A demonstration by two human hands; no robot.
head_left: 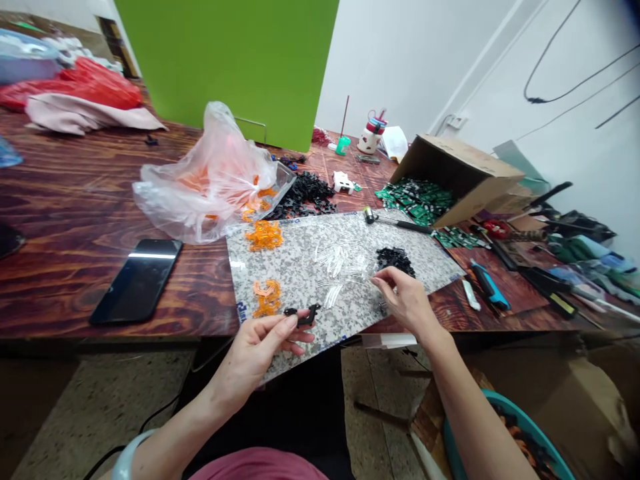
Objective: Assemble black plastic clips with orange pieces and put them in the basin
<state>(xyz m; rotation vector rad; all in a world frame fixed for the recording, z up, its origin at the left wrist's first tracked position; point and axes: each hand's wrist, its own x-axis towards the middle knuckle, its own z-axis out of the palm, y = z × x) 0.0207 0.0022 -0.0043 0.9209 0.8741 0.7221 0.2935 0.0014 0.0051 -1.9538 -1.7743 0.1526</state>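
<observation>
My left hand [267, 340] grips a small black plastic part [307, 317] between thumb and fingers, over the front edge of a speckled stone board [300, 357]. My right hand [404, 297] hovers over the board's right half with thumb and index finger pinched; whatever is between them is too small to make out. Just beyond it lies a heap of small black parts [395, 259]. Clear curved strips [337, 257] are spread in the middle of the board. Two clusters of orange plastic pieces, a far one [264, 235] and a near one [267, 298], lie along its left side.
A plastic bag of orange parts [215, 173] and a black heap [307, 193] sit behind the board. A cardboard box [465, 170] spills green circuit boards [417, 199]. A hammer [400, 222] rests along the back edge, a phone [137, 281] at left, a blue-handled cutter [490, 285] at right.
</observation>
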